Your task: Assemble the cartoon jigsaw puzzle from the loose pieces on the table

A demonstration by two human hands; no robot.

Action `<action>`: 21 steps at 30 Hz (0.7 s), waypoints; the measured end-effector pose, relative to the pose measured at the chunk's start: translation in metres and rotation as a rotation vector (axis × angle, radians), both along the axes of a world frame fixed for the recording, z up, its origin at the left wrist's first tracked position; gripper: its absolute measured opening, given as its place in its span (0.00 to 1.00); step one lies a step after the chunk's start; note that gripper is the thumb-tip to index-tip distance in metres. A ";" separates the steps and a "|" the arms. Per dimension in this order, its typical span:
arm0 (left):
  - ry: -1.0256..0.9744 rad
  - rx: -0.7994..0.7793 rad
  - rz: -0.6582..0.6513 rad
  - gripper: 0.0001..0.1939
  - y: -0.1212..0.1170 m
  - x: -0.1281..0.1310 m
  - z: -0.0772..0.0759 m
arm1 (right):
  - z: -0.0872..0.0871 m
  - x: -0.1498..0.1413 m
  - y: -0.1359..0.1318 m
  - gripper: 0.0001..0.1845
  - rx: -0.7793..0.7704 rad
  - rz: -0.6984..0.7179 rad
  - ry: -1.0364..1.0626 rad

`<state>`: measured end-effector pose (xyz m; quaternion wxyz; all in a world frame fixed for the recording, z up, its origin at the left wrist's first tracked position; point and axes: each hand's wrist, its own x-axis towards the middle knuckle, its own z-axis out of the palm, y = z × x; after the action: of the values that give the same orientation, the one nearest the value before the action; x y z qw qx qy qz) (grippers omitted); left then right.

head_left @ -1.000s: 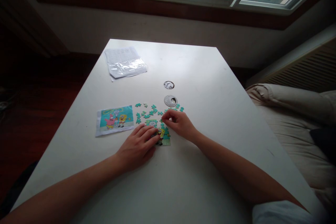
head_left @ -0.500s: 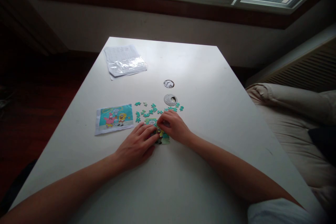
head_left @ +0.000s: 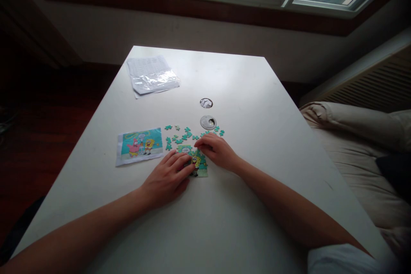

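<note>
compared with half a second ago, i see the right hand (head_left: 218, 153) drawn back a little toward the table's right edge, so more of the joined puzzle section (head_left: 201, 170) shows, including its yellow figure. the left hand (head_left: 167, 175) has stayed in place, and the picture sheet (head_left: 141, 145) lies as it did, between the left edge and the puzzle.

the left fingers cover the left part of the joined section, so i cannot read it. the right hand hides some of the loose pieces (head_left: 184, 137) behind it. the left forearm and the right sleeve (head_left: 340, 259) run out of my view, and so does the near edge of the table (head_left: 205, 227).

the left fingers are nearly straight, slightly parted, grasping nothing that i can see, their tips resting on the joined section. the right fingers are bent, with thumb and forefinger close together at the section's upper right; i cannot tell whether they pinch a piece.

the joined section lies about midway between the left and right edges, with loose pieces beyond it toward the far edge. papers (head_left: 152, 79) lie by the far left corner.
</note>
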<state>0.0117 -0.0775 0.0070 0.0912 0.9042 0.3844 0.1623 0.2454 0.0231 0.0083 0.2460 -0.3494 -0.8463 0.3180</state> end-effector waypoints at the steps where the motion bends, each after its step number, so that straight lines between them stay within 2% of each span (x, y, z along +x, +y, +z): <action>1: 0.000 0.002 -0.001 0.19 0.000 0.000 0.000 | 0.001 0.000 0.000 0.08 0.011 0.014 -0.017; 7: 0.003 0.002 0.000 0.19 -0.001 0.000 0.000 | 0.003 -0.001 -0.005 0.06 0.133 0.100 -0.144; 12: -0.012 0.003 -0.002 0.20 0.000 0.000 -0.001 | 0.002 -0.002 -0.007 0.04 0.161 0.087 -0.177; 15: -0.010 0.004 -0.005 0.19 0.000 0.000 -0.001 | 0.000 -0.004 -0.008 0.02 0.151 0.061 -0.130; 21: 0.000 0.004 -0.004 0.19 0.000 0.000 -0.002 | -0.004 -0.006 -0.009 0.05 0.042 -0.011 0.055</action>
<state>0.0117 -0.0776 0.0054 0.0897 0.9051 0.3824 0.1628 0.2396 0.0140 0.0044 0.2781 -0.3398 -0.8440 0.3081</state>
